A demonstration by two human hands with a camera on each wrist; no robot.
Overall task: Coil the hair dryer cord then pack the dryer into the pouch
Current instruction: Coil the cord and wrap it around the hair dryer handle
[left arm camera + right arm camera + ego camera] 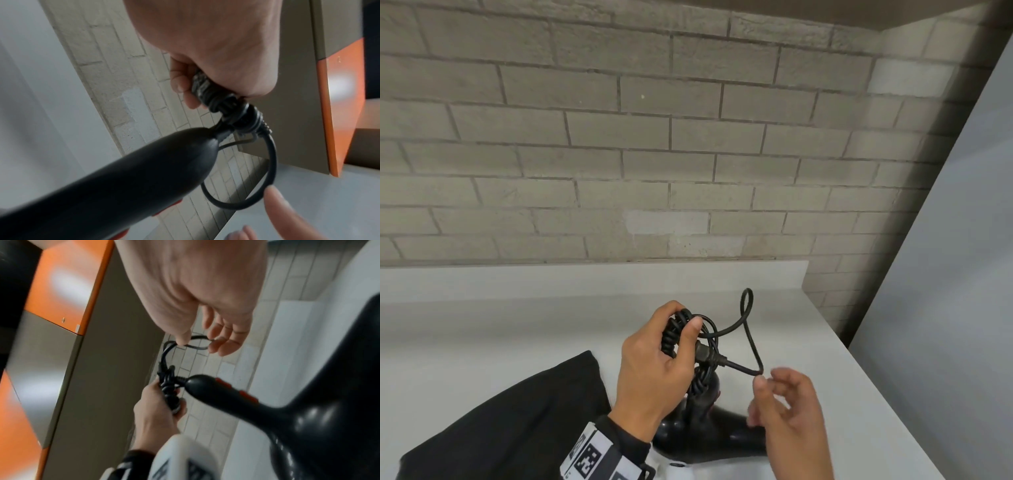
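Cord (688, 339), black, sits bunched in tight loops in the left hand (654, 373), whose fingers (671, 308) curl round the bundle while the thumb presses on top. The plug (709, 358) sticks out of the bundle toward the right. One loose loop (748, 308) rises above the bundle and bends down to a sharp kink just beside the right hand (787, 411). The right thumb tip touches that kink; the other right fingers (784, 380) are spread and loosely bent, not clamped on the loop. In the right wrist view the loop lies between the thumb and the fingertips with space around it.

The dryer (709, 431), glossy black, hangs below the left hand with its handle up toward the bundle and its body low over the worktop (517, 325); whether it rests there I cannot tell. Red buttons (236, 389) show on the handle. The pouch (517, 418), black cloth, lies flat on the white worktop at the left, under the left wrist. A grey brick wall (619, 137) stands behind.
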